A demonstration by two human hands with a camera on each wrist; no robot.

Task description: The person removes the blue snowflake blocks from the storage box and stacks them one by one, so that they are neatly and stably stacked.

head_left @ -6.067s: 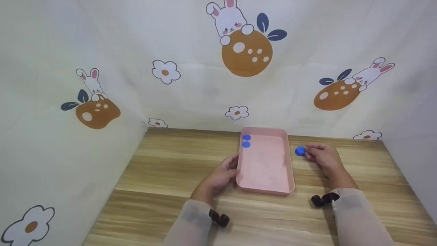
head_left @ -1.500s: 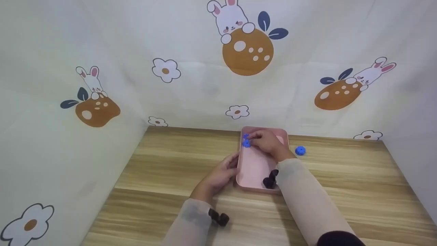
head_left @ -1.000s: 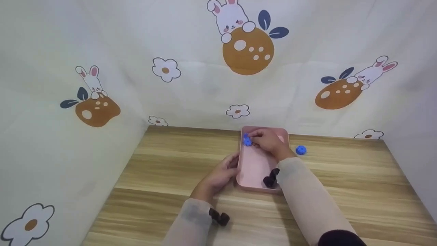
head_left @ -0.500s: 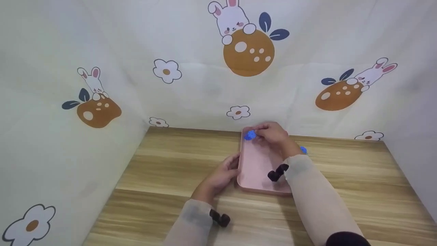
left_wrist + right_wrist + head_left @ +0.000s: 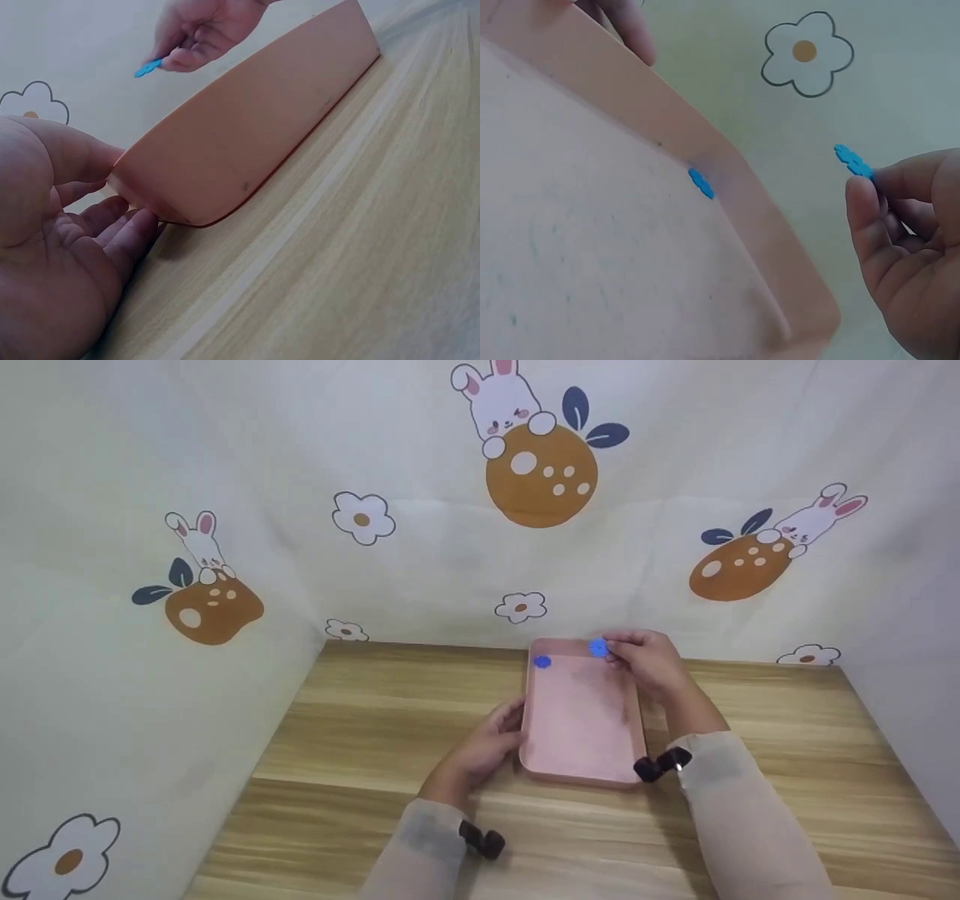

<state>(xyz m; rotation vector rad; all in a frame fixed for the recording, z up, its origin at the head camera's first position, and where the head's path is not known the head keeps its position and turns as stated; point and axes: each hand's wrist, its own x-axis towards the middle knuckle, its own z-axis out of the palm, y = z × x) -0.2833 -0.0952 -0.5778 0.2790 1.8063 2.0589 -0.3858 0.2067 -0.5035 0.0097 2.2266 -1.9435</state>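
A pink rectangular tray [image 5: 577, 727] lies on the table. One blue snowflake-shaped plastic disc [image 5: 542, 661] rests in its far left corner. A second blue disc [image 5: 598, 648] is pinched between the thumb and finger of my right hand [image 5: 651, 664], raised over the tray's far right end; the right wrist view shows this held disc [image 5: 853, 160] nearly edge-on. My left hand [image 5: 486, 744] touches the outside of the tray's left wall, its fingertips [image 5: 142, 221] low at the wall's base in the left wrist view.
The wood-grain table [image 5: 360, 720] runs back to a patterned cloth [image 5: 420, 570] with printed rabbits and flowers, which also hangs along both sides. Small black devices [image 5: 484, 840] sit on both wrists. The spot right of the tray, where another blue disc lay earlier, is behind my right hand.
My right hand has lifted one disc from the two at the tray's left and carried it right, toward the far right corner. My left hand and the tray have stayed in place.
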